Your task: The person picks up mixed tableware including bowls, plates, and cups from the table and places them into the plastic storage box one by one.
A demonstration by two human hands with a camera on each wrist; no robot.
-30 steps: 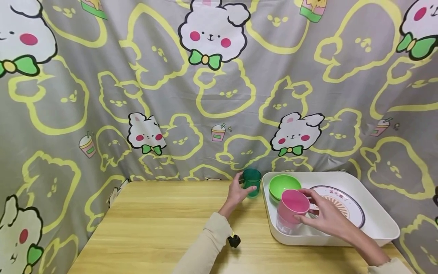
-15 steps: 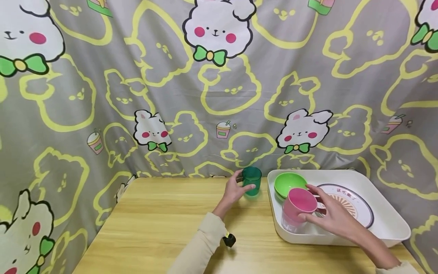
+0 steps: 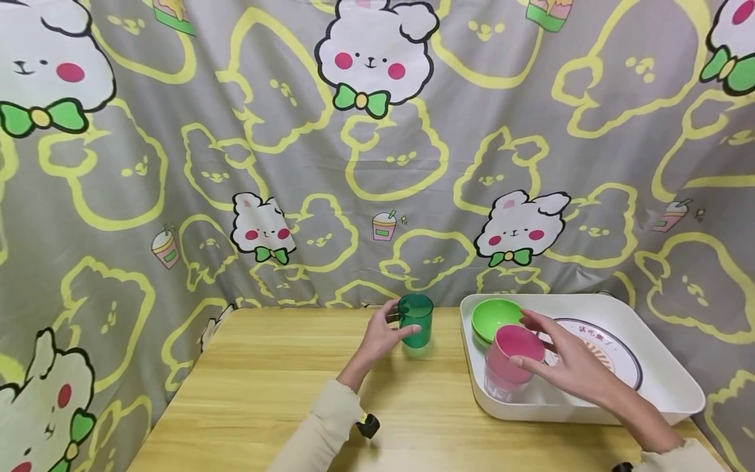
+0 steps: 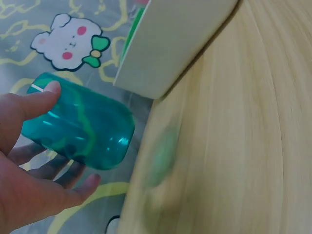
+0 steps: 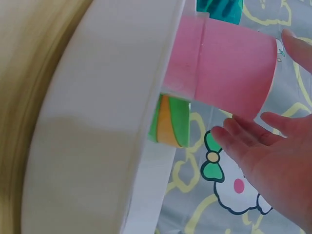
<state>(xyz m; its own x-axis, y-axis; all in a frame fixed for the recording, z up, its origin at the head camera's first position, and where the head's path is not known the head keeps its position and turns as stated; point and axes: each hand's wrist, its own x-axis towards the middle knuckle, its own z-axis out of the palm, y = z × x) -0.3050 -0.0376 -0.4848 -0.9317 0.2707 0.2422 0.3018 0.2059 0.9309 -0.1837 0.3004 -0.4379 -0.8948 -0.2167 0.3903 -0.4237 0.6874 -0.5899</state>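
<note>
My left hand (image 3: 392, 329) grips a translucent teal cup (image 3: 415, 320) and holds it a little above the wooden table (image 3: 265, 387), left of the white tray (image 3: 590, 414). In the left wrist view the thumb and fingers wrap the teal cup (image 4: 78, 129), which lies tilted in my left hand (image 4: 29, 165). My right hand (image 3: 557, 360) spreads around the rim of a pink cup (image 3: 512, 357) that stands nested in a clear cup in the tray's near left corner. In the right wrist view the fingers (image 5: 243, 139) lie almost straight beside the pink cup (image 5: 229, 63).
A green bowl (image 3: 494, 316) sits in the tray's far left corner, and a patterned plate (image 3: 607, 357) lies at its middle. A cartoon-print curtain (image 3: 377, 164) hangs close behind the table. The tray wall (image 5: 107, 122) fills the right wrist view.
My left hand has lifted the teal cup and carried it left, away from the tray. My right hand has stayed at the pink cup.
</note>
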